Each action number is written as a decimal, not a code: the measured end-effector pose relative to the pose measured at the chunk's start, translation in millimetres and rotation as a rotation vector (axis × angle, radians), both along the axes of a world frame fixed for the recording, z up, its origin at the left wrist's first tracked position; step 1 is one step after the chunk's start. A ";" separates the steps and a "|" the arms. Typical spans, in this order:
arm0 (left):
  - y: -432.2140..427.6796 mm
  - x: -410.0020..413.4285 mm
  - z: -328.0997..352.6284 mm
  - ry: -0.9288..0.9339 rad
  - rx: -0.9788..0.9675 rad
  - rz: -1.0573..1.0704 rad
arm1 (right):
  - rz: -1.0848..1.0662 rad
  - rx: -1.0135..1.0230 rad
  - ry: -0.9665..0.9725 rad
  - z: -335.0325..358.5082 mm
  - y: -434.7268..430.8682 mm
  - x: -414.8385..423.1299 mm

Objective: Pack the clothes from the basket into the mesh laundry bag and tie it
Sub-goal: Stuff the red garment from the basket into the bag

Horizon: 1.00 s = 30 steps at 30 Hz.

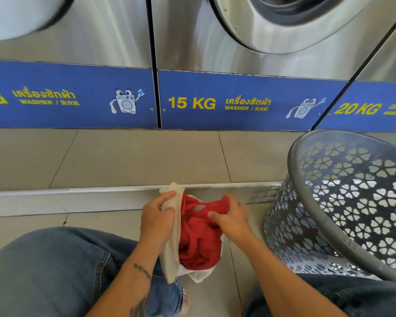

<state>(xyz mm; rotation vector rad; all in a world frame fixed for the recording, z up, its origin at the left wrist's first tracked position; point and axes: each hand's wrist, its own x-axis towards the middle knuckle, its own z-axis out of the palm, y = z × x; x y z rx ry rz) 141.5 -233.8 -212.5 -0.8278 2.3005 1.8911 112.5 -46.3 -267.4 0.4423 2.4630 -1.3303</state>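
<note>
A cream mesh laundry bag (172,243) hangs between my knees, low in the middle of the head view. My left hand (157,216) grips its upper edge and holds the mouth apart. A red garment (198,239) fills the bag's opening. My right hand (232,219) is closed on the top of the red cloth, partly inside the mouth. The grey plastic basket (343,202), with flower-shaped cut-outs, lies tipped toward me at the right; no clothes show inside it.
Steel washers with blue panels (238,101) line the back. A raised tiled step (124,161) runs in front of them, edged by a pale strip. My jeans-clad knees (50,271) fill the bottom corners.
</note>
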 end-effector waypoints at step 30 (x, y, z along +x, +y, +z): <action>-11.3 1.6 9.0 0.063 0.051 -0.048 | 0.293 -0.017 0.098 -6.6 -44.0 26.7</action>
